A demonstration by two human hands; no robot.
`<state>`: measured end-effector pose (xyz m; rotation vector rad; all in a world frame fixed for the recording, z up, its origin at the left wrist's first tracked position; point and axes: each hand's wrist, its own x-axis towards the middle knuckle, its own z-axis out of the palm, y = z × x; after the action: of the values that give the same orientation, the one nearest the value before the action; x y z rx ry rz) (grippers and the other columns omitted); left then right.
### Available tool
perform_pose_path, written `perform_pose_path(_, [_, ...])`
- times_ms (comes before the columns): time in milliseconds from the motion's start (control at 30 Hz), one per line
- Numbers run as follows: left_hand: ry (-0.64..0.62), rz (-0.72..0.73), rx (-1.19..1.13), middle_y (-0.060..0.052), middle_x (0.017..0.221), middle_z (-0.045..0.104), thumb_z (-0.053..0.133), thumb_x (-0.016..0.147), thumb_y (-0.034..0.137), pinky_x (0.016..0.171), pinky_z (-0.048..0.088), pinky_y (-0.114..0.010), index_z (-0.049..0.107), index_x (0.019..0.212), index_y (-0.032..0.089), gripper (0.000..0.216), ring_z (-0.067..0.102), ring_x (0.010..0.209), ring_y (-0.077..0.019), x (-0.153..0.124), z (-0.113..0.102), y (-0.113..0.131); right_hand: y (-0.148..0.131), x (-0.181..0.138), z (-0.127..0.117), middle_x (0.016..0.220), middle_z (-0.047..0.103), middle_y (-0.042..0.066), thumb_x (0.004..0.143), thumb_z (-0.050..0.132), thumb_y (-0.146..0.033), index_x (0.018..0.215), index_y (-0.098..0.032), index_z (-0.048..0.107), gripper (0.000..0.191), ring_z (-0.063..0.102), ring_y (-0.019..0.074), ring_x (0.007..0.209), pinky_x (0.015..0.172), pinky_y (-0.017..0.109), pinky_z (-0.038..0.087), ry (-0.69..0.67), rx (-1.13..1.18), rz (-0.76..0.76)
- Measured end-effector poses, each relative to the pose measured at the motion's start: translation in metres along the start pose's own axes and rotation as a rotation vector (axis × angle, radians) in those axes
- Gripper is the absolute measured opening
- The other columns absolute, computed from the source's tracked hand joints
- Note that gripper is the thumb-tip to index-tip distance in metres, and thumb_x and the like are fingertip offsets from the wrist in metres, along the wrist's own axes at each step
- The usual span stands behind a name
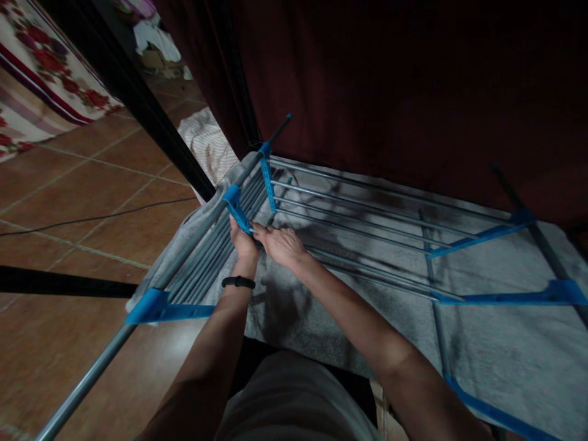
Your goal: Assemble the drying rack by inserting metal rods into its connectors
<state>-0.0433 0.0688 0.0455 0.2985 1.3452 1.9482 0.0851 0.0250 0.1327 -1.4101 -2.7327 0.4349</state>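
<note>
A rack of grey metal rods (376,228) and blue plastic brackets stands on a grey blanket. My left hand (244,240), with a dark band on its wrist, grips the lower end of a blue bracket (236,205). That bracket hangs from a thick metal tube (195,242). Close against it, my right hand (281,244) has its fingers closed round the end of a thin rod at the bracket; the fingertips partly hide the joint. Behind my hands is another blue bracket (267,180), with several rods running from it to the brackets on the right.
Several loose-looking rods (214,248) lie in a bundle left of my hands. A blue bracket (156,306) sits nearer on the tube. The grey blanket (514,349) covers the surface below. Dark posts (138,104) and a dark red curtain (390,92) border it. A cable (96,217) crosses the tiled floor.
</note>
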Motion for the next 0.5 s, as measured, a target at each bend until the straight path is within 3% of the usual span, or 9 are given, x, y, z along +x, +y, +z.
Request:
perform_pose_path(267, [-0.011,0.026,0.04,0.008,0.063,0.036,0.068,0.101,0.051,0.054,0.035,-0.025,0.044,0.072,0.024,0.047,0.035,0.054,-0.01,0.007,-0.011,-0.012,0.003,0.001,0.008,0.139,0.075,0.015,0.117,0.025,-0.038,0.172,-0.03,0.03,0.056,0.078,0.027,0.114,0.101,0.042,0.059,-0.011,-0.009,0.016])
perform_pose_path(500, [-0.021,-0.018,0.006,0.009,0.062,0.035,0.071,0.098,0.058,0.052,0.036,-0.024,0.039,0.069,0.025,0.054,0.035,0.05,-0.0093,0.014,-0.019,-0.024,0.005,0.002,0.015,0.139,0.075,0.014,0.116,0.023,-0.032,0.17,-0.028,0.035,0.056,0.078,0.0272,0.111,0.1,0.044,0.06,-0.007,-0.011,0.014])
